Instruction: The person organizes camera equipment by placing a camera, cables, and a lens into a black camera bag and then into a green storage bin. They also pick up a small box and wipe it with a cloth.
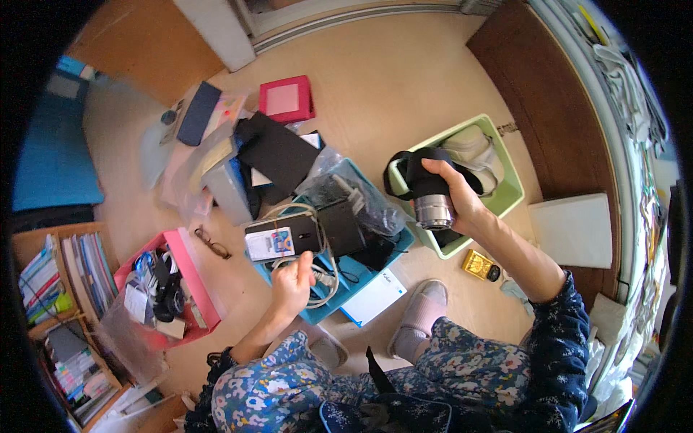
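My right hand [457, 192] grips a camera with a silver lens [435, 211] and a black cover [425, 162]; its strap hangs over the rim of a light green bin [511, 208]. The lens points down toward me. My left hand [292, 284] is closed at the lower edge of a black phone-like device [304, 234] with a labelled card on it and a pale cable [337, 270] looped around it; the fingers' hold is partly hidden. Below lies a blue divided basket [346, 295] with cables and a clear plastic bag [368, 203]. A beige pouch [474, 154] sits in the green bin.
A pink box [203, 281] of cables and small gadgets stands left, near eyeglasses [212, 242] and bookshelves [89, 270]. Folders [279, 154] and a magenta case [287, 99] lie ahead. A white box [379, 295] and a gold object [477, 264] are by my slippered feet.
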The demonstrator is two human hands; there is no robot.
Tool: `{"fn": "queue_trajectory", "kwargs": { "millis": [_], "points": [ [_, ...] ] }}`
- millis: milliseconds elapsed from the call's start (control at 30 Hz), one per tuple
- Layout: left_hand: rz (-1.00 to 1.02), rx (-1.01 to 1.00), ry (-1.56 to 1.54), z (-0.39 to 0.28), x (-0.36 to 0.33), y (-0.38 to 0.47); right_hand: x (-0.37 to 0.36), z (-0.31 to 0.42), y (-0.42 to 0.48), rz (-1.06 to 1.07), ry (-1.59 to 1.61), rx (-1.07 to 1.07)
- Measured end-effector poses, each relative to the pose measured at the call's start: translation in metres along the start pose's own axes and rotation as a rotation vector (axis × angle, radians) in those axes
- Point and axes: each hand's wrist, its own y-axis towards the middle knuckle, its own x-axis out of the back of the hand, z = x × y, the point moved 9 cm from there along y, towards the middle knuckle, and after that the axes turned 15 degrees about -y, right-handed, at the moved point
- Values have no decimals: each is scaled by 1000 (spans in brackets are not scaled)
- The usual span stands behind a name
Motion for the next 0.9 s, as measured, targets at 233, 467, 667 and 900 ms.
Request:
{"fn": "queue_trajectory", "kwargs": {
  "millis": [233,467,667,900],
  "points": [
    [30,68,-118,9,-3,-4,72,34,-13,45,41,10],
    [75,212,-294,27,-9,-4,155,29,-20,-194,-39,26],
    [80,-92,-20,-3,-18,5,200,33,-10,-405,-136,116],
    [150,145,-46,15,-19,-6,176,65,6,-533,-1009,273]
  ]
}}
